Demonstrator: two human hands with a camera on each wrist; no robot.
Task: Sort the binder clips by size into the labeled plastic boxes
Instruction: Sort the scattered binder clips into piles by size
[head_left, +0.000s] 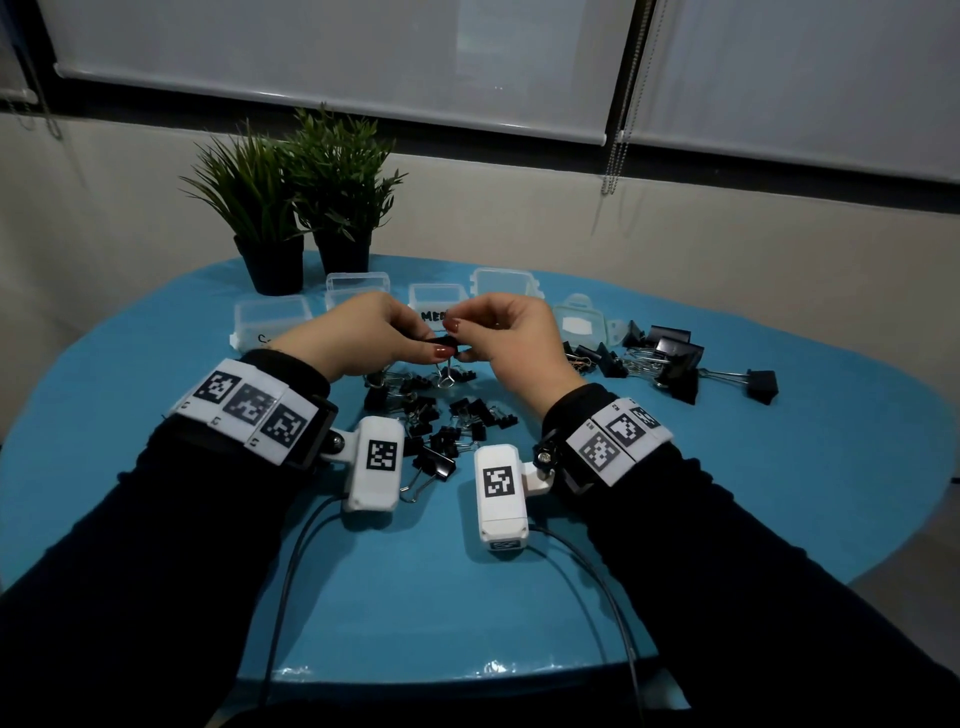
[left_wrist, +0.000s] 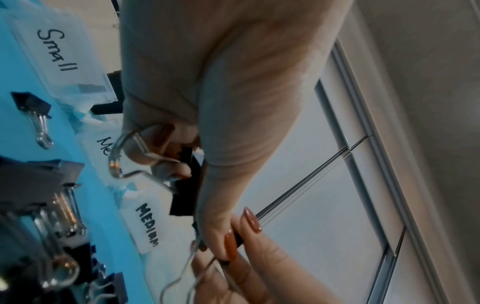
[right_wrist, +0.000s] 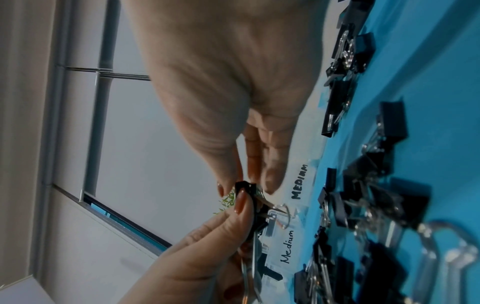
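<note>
Both hands are raised over the middle of the blue table (head_left: 156, 415) and pinch one black binder clip (head_left: 445, 341) between them. My left hand (head_left: 437, 347) grips it from the left, and the left wrist view shows curled fingers (left_wrist: 161, 142) round silver wire handles (left_wrist: 130, 156). My right hand (head_left: 460, 342) pinches the clip's black body (right_wrist: 245, 188) with thumb and forefinger. Behind the hands stand clear plastic boxes labelled Small (left_wrist: 54, 49) and Medium (right_wrist: 300, 183). Several small black clips (head_left: 441, 421) lie under the hands, and larger clips (head_left: 670, 364) lie to the right.
Two potted plants (head_left: 270, 208) (head_left: 343, 197) stand at the back left of the table. More clear boxes (head_left: 504, 283) and a loose lid (head_left: 579, 322) sit behind and to the right of the hands. Cables (head_left: 291, 561) run from the wrist cameras toward the front edge.
</note>
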